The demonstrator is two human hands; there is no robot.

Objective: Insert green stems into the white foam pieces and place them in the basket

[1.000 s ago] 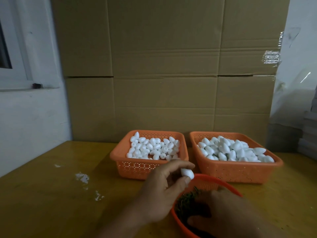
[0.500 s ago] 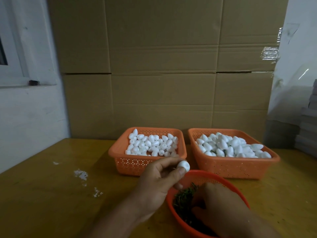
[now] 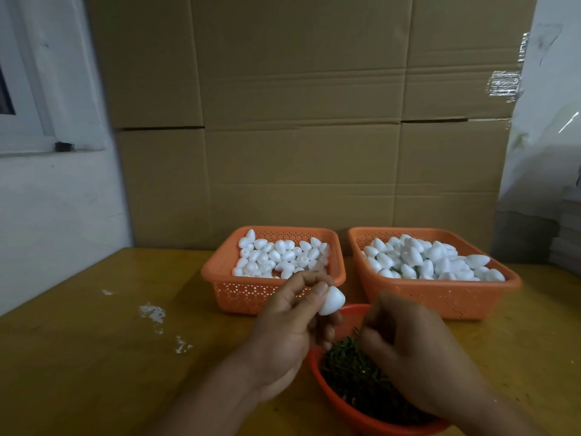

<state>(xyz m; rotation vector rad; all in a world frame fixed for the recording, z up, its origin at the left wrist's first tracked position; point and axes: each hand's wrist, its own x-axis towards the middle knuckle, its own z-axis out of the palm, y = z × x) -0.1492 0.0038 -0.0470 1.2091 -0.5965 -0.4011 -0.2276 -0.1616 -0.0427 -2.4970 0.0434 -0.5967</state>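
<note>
My left hand [image 3: 284, 328] pinches one white foam piece [image 3: 332, 301] between thumb and fingers, just above the near rim of the round orange bowl [image 3: 338, 404]. The bowl holds a pile of green stems [image 3: 349, 369]. My right hand [image 3: 418, 354] hovers over the bowl with its fingertips pinched together on a thin green stem [image 3: 356, 332], a short way right of the foam piece. Behind stand two orange baskets: the left basket [image 3: 251, 295] and the right basket [image 3: 440, 302], both filled with several white foam pieces.
The yellow-brown table [image 3: 94, 357] carries white crumbs [image 3: 152, 311] to the left of my hands. A wall of cardboard boxes [image 3: 298, 136] rises right behind the baskets. A white wall with a window frame [image 3: 37, 184] is at the left.
My right hand has come up out of the stem bowl with its fingertips pinched. My left hand has turned the foam piece and brought it nearer the right hand.
</note>
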